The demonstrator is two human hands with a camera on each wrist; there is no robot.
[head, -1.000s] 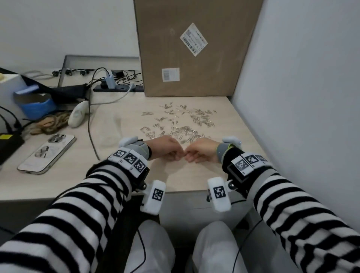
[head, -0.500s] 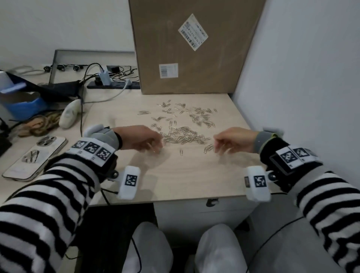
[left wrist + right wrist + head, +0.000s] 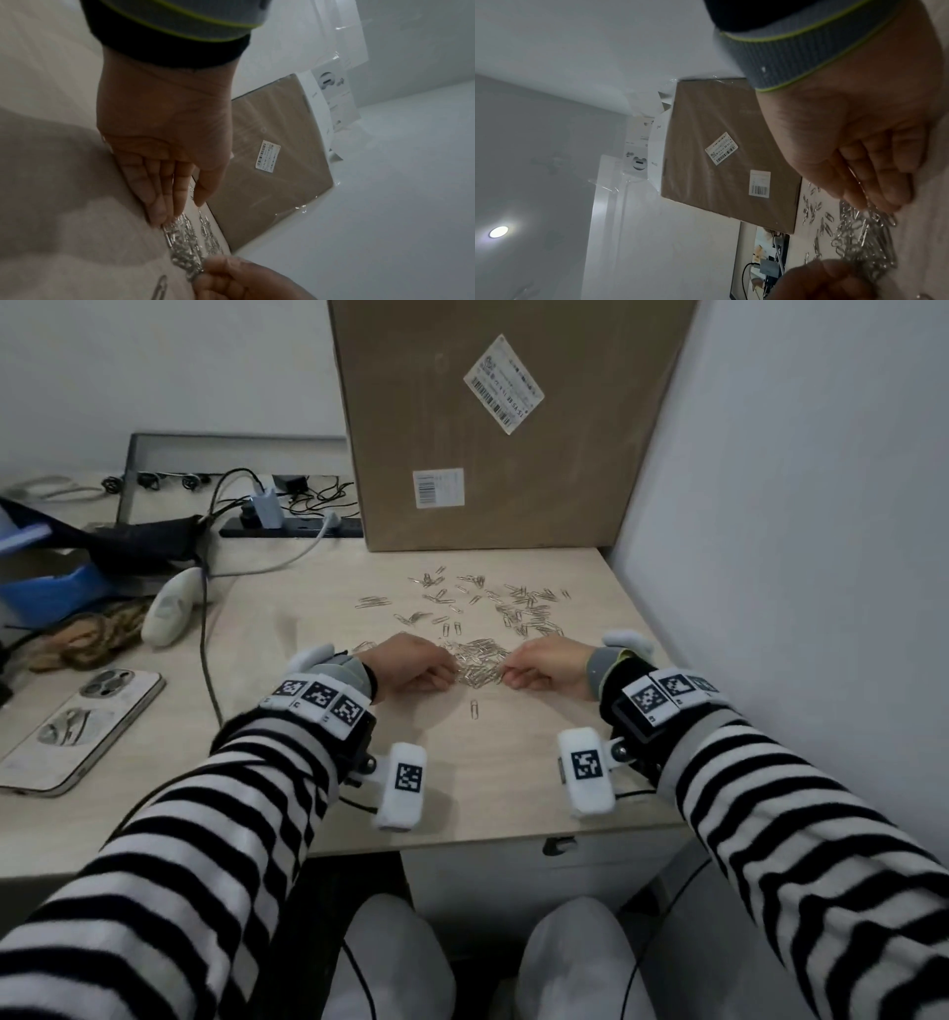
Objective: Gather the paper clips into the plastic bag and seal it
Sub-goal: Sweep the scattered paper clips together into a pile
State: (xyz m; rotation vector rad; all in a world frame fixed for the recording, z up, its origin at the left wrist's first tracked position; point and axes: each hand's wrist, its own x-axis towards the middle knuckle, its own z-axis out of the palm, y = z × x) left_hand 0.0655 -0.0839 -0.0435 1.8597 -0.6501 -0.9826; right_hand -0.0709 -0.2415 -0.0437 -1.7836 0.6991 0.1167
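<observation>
Plainly, left hand (image 3: 416, 666) lies with straight, slack fingers (image 3: 164, 194) against the paper clips (image 3: 480, 666), holding nothing; right hand (image 3: 547, 666) flanks the heap opposite, fingers bent, grip unclear. Clips likely skid loose beyond either palm; one stray clip (image 3: 474, 709) sits nearer. They're thin, silvery, tangled. No bag visible.

Cardboard box (image 3: 493, 423) at twelve o'clock cut off by the top edge; its label print too small to read. Phone (image 3: 77, 731) at nine o'clock partly cropped.
</observation>
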